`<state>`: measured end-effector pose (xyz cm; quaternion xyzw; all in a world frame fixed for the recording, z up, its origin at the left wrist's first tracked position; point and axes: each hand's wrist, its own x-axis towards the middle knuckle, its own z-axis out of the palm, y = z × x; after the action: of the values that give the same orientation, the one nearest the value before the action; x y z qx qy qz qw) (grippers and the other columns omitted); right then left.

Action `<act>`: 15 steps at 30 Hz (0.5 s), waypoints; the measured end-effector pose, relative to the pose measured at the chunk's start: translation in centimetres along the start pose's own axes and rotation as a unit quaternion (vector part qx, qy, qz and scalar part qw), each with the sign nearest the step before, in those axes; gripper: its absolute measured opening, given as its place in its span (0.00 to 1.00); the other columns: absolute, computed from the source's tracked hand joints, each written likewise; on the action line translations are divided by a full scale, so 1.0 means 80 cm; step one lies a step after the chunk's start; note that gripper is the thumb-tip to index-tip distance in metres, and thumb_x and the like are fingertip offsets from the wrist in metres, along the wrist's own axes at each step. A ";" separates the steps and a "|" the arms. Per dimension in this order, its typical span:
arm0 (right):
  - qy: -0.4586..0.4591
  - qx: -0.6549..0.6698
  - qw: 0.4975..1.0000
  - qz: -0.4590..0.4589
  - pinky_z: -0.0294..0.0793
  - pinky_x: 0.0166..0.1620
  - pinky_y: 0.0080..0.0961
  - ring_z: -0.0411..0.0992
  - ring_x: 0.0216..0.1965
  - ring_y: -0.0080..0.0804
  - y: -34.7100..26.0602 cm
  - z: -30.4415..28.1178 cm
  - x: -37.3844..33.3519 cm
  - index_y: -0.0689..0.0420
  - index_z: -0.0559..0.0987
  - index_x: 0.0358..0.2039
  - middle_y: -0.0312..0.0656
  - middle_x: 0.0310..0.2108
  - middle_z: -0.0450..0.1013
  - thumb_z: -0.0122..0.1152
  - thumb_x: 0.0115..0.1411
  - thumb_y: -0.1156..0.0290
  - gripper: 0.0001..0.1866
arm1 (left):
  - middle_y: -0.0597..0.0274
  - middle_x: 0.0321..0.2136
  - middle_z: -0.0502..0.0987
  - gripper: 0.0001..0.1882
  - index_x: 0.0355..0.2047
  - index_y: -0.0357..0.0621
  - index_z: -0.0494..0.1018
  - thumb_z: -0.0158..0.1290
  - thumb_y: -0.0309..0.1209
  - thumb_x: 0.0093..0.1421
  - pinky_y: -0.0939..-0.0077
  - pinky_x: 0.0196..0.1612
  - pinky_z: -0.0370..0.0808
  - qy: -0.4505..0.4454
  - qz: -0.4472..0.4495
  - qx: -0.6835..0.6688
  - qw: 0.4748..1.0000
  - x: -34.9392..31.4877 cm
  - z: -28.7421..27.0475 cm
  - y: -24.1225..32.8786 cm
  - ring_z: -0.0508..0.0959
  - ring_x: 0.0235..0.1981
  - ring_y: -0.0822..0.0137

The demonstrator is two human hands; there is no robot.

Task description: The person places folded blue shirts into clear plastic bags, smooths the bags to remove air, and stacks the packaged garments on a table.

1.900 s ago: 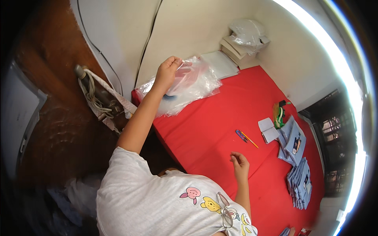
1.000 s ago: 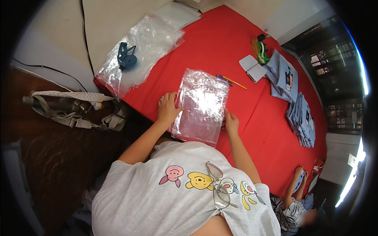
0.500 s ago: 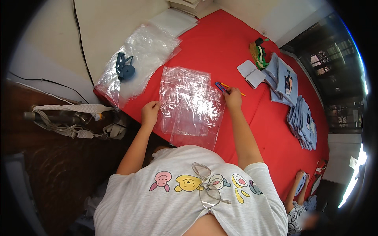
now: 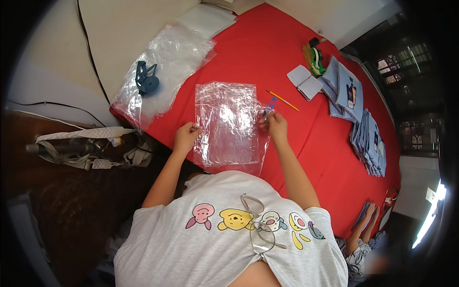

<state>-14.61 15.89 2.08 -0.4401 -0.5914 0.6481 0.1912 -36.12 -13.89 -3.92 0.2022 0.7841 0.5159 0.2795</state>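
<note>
Clear plastic bags (image 4: 227, 126) lie overlapping flat before me on the red cloth, shiny with glare. My left hand (image 4: 185, 138) is closed in a pinch at the left edge of the top bag. At the opposite edge, my right hand (image 4: 276, 128) has its fingers closed around a small blue looped tool, seemingly scissors (image 4: 271, 102), with the loop pointing away from me. Whether those fingers also grip the bag edge is hard to make out. Just beyond the right hand lies a yellow pencil (image 4: 283, 100).
More clear bags (image 4: 167, 62) lie at the far left under a dark teal tape dispenser (image 4: 147, 80). An open notebook (image 4: 305, 82), a green tape dispenser (image 4: 314, 60) and bagged blue garments (image 4: 346, 91) sit at right. Another person's hands (image 4: 370, 215) work at lower right.
The top bag now lies straighter over the one below. My right hand has moved slightly left and nearer, turning the blue tool more upright and leaving the pencil apart from it.
</note>
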 end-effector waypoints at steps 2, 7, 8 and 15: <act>-0.028 -0.059 0.997 0.047 0.79 0.30 0.25 0.81 0.24 0.28 0.023 0.014 -0.019 0.62 0.77 0.49 0.46 0.31 0.84 0.55 0.76 0.66 0.12 | 0.63 0.26 0.82 0.09 0.39 0.35 0.80 0.64 0.29 0.66 0.75 0.34 0.74 0.003 -0.002 0.010 1.000 0.001 0.004 0.007 0.78 0.28 0.76; 0.068 -0.525 0.818 -0.228 0.82 0.35 0.45 0.83 0.36 0.47 0.017 0.033 -0.084 0.49 0.72 0.67 0.47 0.38 0.80 0.66 0.66 0.57 0.31 | 0.67 0.27 0.80 0.09 0.38 0.36 0.80 0.61 0.30 0.69 0.76 0.33 0.72 -0.001 -0.015 -0.095 0.995 -0.005 -0.010 0.006 0.75 0.28 0.77; 0.041 -0.558 0.798 -0.222 0.82 0.36 0.45 0.83 0.35 0.47 0.020 0.036 -0.089 0.47 0.71 0.68 0.48 0.39 0.80 0.65 0.66 0.56 0.31 | 0.68 0.27 0.80 0.08 0.38 0.36 0.80 0.60 0.30 0.70 0.77 0.33 0.71 -0.001 -0.023 -0.110 0.994 -0.008 -0.013 0.011 0.75 0.29 0.77; -0.003 -0.630 0.748 -0.207 0.83 0.34 0.44 0.82 0.32 0.46 0.051 0.041 -0.096 0.37 0.69 0.72 0.47 0.36 0.80 0.58 0.71 0.53 0.30 | 0.54 0.56 0.82 0.05 0.43 0.44 0.78 0.55 0.31 0.73 0.71 0.58 0.75 0.002 -0.006 -0.325 0.946 -0.037 -0.062 0.085 0.82 0.48 0.68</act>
<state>-11.93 7.10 0.63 -0.3259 -0.9425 0.0739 -0.0020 -36.92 -16.53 4.58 0.0944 0.5755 0.7414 0.3321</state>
